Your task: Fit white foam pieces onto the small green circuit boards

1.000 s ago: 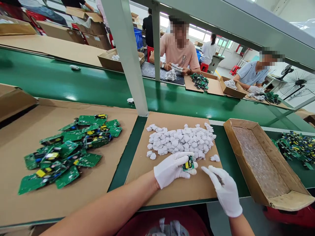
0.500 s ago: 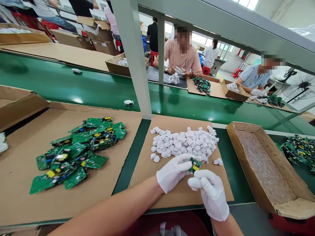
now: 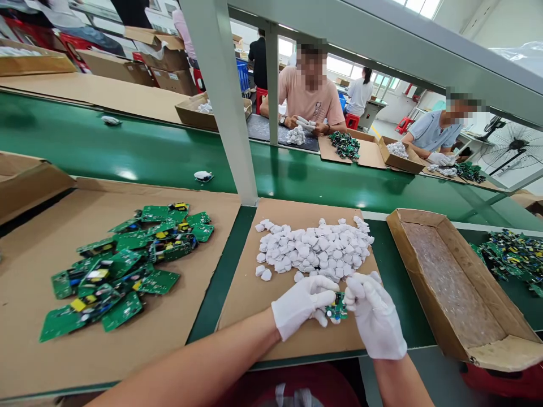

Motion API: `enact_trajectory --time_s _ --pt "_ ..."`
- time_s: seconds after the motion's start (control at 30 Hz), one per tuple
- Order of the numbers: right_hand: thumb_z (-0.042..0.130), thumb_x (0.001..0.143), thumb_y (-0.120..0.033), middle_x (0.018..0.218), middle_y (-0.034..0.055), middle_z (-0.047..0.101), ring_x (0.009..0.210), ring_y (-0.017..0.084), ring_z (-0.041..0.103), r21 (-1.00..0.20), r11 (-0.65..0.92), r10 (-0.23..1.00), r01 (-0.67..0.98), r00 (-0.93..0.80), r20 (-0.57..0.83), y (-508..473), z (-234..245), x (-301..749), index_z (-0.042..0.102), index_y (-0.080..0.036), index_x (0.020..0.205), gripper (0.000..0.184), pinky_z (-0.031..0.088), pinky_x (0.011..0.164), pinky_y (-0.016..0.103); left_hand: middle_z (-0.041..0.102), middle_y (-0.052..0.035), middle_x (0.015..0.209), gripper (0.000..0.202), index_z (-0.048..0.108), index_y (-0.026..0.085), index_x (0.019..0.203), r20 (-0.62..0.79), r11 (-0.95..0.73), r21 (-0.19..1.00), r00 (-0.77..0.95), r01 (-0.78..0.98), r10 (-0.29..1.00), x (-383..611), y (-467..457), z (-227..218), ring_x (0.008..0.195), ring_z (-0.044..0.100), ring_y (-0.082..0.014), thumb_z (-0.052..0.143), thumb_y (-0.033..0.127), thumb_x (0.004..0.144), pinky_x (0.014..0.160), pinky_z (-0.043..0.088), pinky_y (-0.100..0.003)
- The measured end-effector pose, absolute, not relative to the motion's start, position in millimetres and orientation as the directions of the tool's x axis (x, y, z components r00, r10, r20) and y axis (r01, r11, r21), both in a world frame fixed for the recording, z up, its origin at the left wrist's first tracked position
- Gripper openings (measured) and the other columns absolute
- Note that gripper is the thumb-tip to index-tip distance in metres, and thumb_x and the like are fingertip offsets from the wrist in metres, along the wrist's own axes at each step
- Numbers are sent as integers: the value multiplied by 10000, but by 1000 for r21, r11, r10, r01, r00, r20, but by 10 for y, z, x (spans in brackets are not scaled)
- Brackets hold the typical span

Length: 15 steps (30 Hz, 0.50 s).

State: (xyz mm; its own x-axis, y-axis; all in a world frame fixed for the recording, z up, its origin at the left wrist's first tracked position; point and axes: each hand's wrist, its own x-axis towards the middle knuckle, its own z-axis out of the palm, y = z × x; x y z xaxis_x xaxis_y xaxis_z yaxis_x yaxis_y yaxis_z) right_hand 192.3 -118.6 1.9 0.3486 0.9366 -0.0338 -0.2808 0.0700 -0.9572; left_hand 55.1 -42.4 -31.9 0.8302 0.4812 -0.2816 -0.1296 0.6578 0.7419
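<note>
A small green circuit board (image 3: 336, 307) with mounted parts sits between my two white-gloved hands, tilted so that its component side shows. My left hand (image 3: 303, 305) pinches it from the left with thumb and fingers. At its right edge, my right hand (image 3: 375, 316) is closed, fingertips pressed together against the board; whether a small piece is also in them is hidden. Just beyond the hands, a heap of small white lumpy pieces (image 3: 314, 246) lies on a cardboard sheet (image 3: 241, 299).
Larger green circuit boards (image 3: 123, 260) are piled on cardboard at left. An open cardboard box (image 3: 453, 282) and more boards (image 3: 513, 257) are at right. A metal post (image 3: 229, 113) rises beside the green conveyor belt (image 3: 161, 152), which carries white-topped pieces. Co-workers sit across it.
My right hand has moved up and closed at the board's right edge. The board has come lower and turned to show more of its face. White-topped pieces on the belt have shifted left.
</note>
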Motion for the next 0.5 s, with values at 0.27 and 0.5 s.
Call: enact_trajectory --time_s 0.27,0.5 --pt "624 812 -330 871 61 706 782 204 661 -992 25 915 125 397 73 -1380 103 1968 667 -194 967 211 545 749 357 608 -58 833 395 554 163 1136 -270 765 546 792 -343 548 488 -329 -166 514 561 -69 592 369 801 376 328 -146" --pt "600 826 -196 961 68 691 886 233 674 -884 169 897 436 303 321 -1488 18 1893 589 -211 1020 195 538 803 390 641 -44 825 286 578 163 982 -235 768 517 800 -378 552 473 -335 -225 633 641 -120 688 235 728 540 480 -192"
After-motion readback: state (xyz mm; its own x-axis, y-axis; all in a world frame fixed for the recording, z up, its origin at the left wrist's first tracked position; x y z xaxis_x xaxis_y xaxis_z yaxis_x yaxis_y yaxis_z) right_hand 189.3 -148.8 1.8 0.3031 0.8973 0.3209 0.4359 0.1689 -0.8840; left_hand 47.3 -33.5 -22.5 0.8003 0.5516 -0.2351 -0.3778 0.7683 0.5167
